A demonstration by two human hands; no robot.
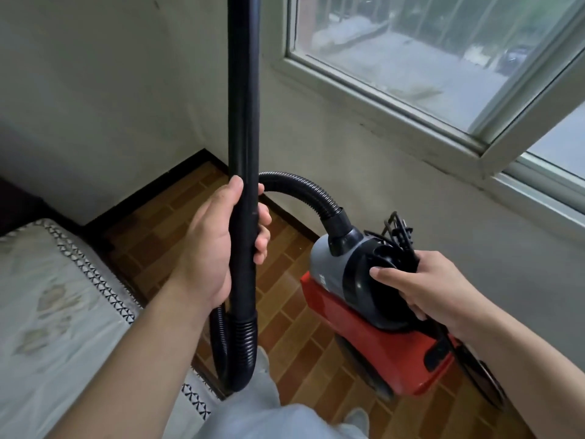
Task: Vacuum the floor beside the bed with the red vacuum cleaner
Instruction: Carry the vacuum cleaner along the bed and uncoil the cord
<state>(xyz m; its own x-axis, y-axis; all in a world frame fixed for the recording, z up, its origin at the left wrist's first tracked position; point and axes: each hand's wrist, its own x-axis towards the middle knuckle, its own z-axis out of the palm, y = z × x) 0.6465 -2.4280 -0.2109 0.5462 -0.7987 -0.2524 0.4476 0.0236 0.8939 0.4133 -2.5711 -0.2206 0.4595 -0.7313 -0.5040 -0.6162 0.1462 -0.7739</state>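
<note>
Red vacuum cleaner (pixel 373 337) at lower right, over the brick-patterned wooden floor (pixel 294 327), between the bed and the wall under the window; whether resting on the floor or lifted clear, hard to tell. Grey and black upper housing (pixel 332 267) on top of the red body, with a bundle of black cord (pixel 399 232) just behind it. Right hand (pixel 424 286) clasped around the black handle part of that housing, thumb laid across the front, fingers curled underneath. Black ribbed hose (pixel 304 188) arching up out of the housing toward the left, passing behind the wand, then looping low near the leg and joining the wand's lower end. Rigid black wand (pixel 243 90) held upright, running out of the top of the view. Left hand (pixel 218 242) wrapped around the wand's lower part, thumb on the near side, fingertips showing on the far side. Pale trouser leg (pixel 253 416) and a foot at the bottom edge. Bed (pixel 47 296) at left, with a light cover and a patterned dark border. Plain wall (pixel 95 90) with dark skirting meeting the floor in the corner. Window (pixel 443 58) at upper right, white-framed.
</note>
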